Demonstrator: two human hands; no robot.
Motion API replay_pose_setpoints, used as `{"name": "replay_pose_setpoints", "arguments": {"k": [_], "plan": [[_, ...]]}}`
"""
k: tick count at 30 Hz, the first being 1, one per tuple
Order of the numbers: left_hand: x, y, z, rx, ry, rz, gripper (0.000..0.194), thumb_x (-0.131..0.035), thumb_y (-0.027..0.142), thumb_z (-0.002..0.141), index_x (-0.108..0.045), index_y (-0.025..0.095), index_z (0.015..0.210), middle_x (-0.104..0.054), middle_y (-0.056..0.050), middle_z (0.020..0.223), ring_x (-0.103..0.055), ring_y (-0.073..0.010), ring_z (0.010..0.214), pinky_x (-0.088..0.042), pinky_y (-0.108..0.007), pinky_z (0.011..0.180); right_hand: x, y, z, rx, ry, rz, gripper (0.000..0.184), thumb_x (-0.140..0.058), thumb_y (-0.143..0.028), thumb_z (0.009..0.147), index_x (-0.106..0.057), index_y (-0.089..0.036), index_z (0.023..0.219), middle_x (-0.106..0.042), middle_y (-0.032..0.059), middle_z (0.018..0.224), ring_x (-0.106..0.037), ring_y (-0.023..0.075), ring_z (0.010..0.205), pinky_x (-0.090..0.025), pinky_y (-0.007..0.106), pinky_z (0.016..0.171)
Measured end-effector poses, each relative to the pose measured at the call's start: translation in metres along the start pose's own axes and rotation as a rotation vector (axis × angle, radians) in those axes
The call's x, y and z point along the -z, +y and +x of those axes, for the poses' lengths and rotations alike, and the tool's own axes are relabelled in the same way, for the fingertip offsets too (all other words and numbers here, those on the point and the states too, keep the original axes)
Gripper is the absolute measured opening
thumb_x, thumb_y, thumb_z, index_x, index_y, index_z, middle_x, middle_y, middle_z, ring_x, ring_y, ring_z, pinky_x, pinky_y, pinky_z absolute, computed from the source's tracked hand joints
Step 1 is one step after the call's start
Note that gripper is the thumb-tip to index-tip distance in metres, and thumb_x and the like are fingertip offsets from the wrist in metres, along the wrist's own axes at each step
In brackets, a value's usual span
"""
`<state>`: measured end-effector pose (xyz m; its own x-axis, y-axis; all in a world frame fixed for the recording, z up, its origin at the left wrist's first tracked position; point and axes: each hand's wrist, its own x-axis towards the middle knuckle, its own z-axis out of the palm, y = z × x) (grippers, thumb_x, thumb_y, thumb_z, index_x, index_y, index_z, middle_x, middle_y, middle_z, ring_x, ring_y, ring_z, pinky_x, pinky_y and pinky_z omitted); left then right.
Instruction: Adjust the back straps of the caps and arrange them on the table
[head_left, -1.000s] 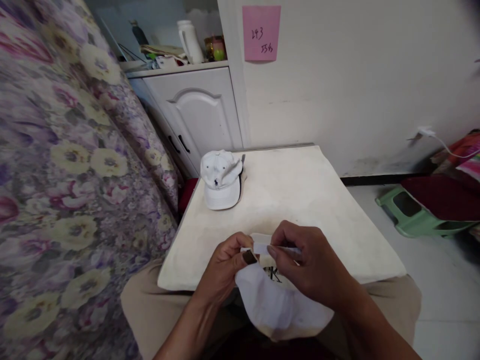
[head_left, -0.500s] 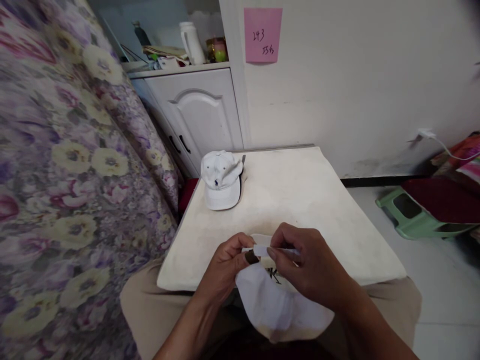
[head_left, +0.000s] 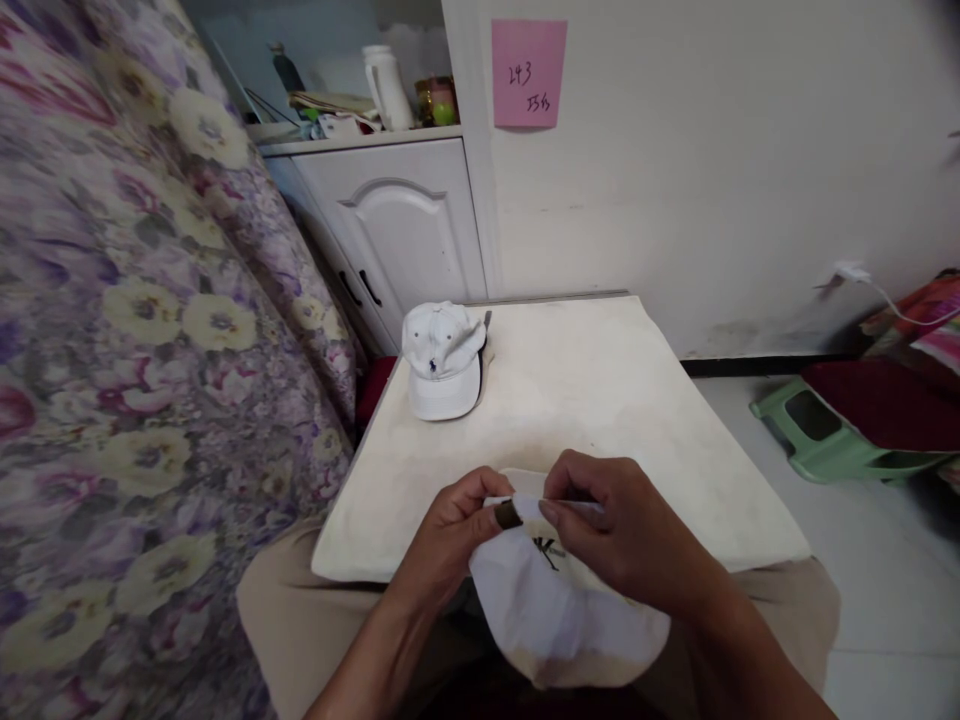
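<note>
Your left hand (head_left: pixel 450 520) and right hand (head_left: pixel 611 520): fingers of both pinching the band (head_left: pixel 527 505) of a pale cap (head_left: pixel 559 625), held over your lap (head_left: pixel 292 610), near edge of counter (head_left: pixel 637 400). Logo cap (head_left: pixel 442 345) rests on counter, far left.

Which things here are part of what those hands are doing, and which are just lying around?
In the job:
- White fabric cap with black lettering, in the left hand and right hand
- Narrow white strap

Apparently just around:
- White fabric cap with dark emblem, untouched
- Tall white jug
- Square pink paper note
- Green plastic stool
</note>
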<state>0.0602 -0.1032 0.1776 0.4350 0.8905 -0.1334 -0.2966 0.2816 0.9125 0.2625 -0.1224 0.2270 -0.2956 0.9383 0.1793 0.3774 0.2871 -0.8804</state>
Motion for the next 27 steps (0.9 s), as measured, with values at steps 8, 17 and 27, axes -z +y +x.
{"name": "replay_pose_setpoints", "arguments": {"k": [8,17,27], "plan": [[-0.005,0.005,-0.001,0.048,-0.004,0.094,0.032,-0.08,0.041,0.076,-0.062,0.015,0.081,-0.053,0.003,0.065,-0.041,-0.0068,0.053,-0.029,-0.018,0.05,0.003,0.007,0.002,-0.059,-0.101,0.092,0.01,-0.059,-0.023,0.09,-0.063,-0.02,0.081,-0.061,-0.0039,0.067,-0.05,0.0092,0.06,-0.036,0.022,0.053],[-0.012,0.005,0.0,0.096,0.008,0.118,0.028,-0.077,0.039,0.078,-0.06,0.016,0.081,-0.053,0.004,0.064,-0.041,-0.0066,0.052,-0.028,-0.018,0.049,0.008,0.019,0.009,-0.181,-0.225,0.381,0.009,-0.063,-0.024,0.087,-0.062,-0.017,0.08,-0.06,-0.004,0.064,-0.047,0.0074,0.055,-0.035,0.019,0.051],[-0.019,0.009,0.001,0.102,0.016,0.122,0.029,-0.079,0.039,0.074,-0.061,0.016,0.078,-0.052,0.004,0.06,-0.039,-0.0067,0.05,-0.027,-0.017,0.047,0.01,0.023,0.009,-0.201,-0.273,0.452,0.008,-0.062,-0.021,0.085,-0.063,-0.017,0.079,-0.06,-0.0042,0.061,-0.048,0.0073,0.052,-0.038,0.019,0.052]]}}
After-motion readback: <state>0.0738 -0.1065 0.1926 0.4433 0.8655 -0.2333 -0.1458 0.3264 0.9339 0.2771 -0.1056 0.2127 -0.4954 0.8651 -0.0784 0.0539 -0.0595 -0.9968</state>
